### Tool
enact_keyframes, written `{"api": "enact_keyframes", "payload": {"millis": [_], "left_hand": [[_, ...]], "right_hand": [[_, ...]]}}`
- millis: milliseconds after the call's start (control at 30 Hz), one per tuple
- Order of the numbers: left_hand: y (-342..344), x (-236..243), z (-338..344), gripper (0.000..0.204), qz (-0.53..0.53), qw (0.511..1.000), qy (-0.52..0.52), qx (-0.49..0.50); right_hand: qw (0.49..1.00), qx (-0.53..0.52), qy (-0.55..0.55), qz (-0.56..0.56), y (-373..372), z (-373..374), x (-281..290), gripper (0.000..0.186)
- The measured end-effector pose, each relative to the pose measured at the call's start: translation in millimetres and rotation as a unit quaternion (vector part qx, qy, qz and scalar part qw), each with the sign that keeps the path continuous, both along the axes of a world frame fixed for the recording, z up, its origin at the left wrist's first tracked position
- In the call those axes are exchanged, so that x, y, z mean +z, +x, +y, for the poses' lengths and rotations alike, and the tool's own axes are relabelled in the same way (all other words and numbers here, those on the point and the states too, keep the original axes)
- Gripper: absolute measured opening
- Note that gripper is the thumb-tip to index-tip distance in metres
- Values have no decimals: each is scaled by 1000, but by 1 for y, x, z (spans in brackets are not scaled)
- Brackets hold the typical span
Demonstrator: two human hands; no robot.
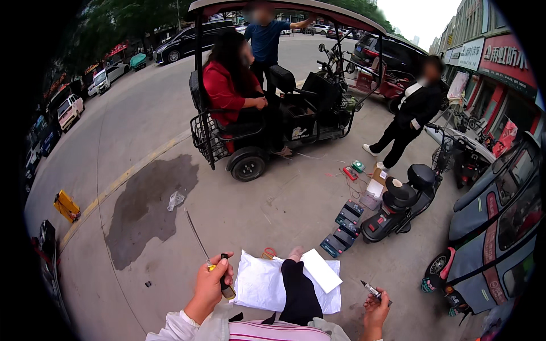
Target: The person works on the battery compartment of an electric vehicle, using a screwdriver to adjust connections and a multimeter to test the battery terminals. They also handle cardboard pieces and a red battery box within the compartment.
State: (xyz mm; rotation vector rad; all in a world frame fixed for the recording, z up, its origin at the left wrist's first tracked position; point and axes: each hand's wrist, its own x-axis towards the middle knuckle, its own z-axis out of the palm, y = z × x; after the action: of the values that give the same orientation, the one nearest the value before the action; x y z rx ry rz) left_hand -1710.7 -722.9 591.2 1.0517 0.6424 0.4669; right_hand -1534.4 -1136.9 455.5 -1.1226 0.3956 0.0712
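My left hand (214, 284) is closed around the yellow-and-black handle of a long-shafted screwdriver (198, 236), its shaft slanting up and to the left. Between the fingers of my right hand (376, 312) is a short pen-like tool (371, 290) with a dark pointed tip; its exact kind is unclear. A white sheet or bag (256, 282) lies on the ground between the hands, with my dark-trousered leg stretched over it. On its right part rests a white rectangular panel or flat box (322, 270). Orange-handled scissors (269, 253) lie at its far edge.
Dark battery-like blocks (341, 236) sit ahead on the right, near a red meter (350, 173), cables and a black scooter (401, 202). Beyond stands a roofed three-wheeler (250, 165) with a seated person (230, 85); two people stand nearby. A grey enclosed vehicle (495, 227) is at right.
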Motion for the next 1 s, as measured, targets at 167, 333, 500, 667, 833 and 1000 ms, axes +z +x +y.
{"api": "enact_keyframes", "payload": {"millis": [167,333,500,667,833,1000], "left_hand": [[257,-24,125,39,4,998,70,2],[472,-51,213,35,6,996,-17,89],[636,-63,272,31,49,991,-47,112],[804,-101,350,28,65,978,-100,173],[998,-196,441,25,134,958,-206,150],[1180,-259,494,16,186,928,-278,162]], "right_hand": [[997,-23,-74,21,273,88,-66,31],[991,82,-22,-104,580,287,-9,25],[963,221,-3,-157,792,463,64,31],[946,240,-19,-219,1001,563,73,34],[941,240,-63,-228,1220,642,25,36],[927,297,-123,-194,1395,741,-37,29]]}}
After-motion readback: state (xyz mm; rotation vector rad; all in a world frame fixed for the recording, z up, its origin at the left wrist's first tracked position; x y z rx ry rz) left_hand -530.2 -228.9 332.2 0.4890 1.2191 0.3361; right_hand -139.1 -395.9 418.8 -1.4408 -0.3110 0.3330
